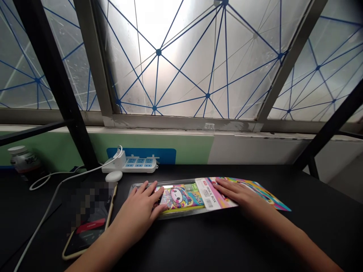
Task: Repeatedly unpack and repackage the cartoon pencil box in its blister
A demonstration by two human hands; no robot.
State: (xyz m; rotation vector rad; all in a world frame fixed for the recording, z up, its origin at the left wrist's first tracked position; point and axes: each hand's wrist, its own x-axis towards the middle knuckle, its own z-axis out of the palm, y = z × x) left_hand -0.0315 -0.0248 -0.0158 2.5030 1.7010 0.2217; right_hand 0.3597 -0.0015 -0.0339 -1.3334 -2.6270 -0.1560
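A colourful pencil box [181, 197] in clear plastic wrap lies flat on the black desk [215, 241]. A printed card sleeve [255, 190] labelled "pencil box" sticks out to its right. My left hand [141, 209] lies flat on the box's left end, fingers spread. My right hand [241, 196] rests flat on the card sleeve, fingers stretched out toward the left.
A phone [87, 223] in a tan case lies left of my left hand. Behind it sit a white power strip [133, 163] with a plugged-in charger and cable, a small white oval case [114, 176] and a jar [24, 160] at far left. Windows rise behind.
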